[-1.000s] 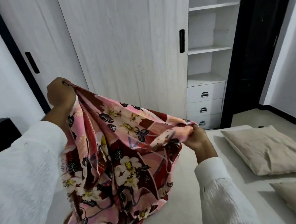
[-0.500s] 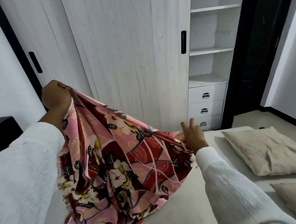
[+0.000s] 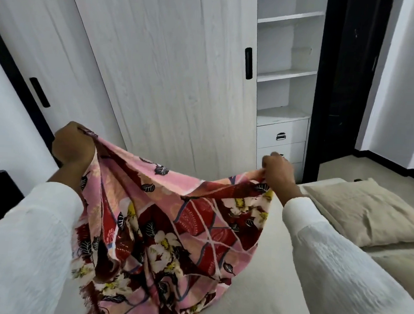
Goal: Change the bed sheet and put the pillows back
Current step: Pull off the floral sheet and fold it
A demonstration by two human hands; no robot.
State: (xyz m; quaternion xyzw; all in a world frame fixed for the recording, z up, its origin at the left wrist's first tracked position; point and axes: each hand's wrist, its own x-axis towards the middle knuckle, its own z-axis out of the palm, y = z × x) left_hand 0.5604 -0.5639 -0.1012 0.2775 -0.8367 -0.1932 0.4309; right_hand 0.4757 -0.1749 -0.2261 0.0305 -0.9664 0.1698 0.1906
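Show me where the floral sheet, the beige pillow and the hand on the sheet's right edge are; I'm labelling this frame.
floral sheet (image 3: 171, 230), head view, middle of the hanging cloth.
beige pillow (image 3: 363, 212), head view, centre of its top face.
right hand (image 3: 277, 170), head view, back of the hand.

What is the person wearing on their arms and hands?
Both arms are covered by long white sleeves of a crinkled, textured fabric, ending in plain cuffs at the wrists. The left hand and right hand are bare: no gloves, and no rings or watch show.
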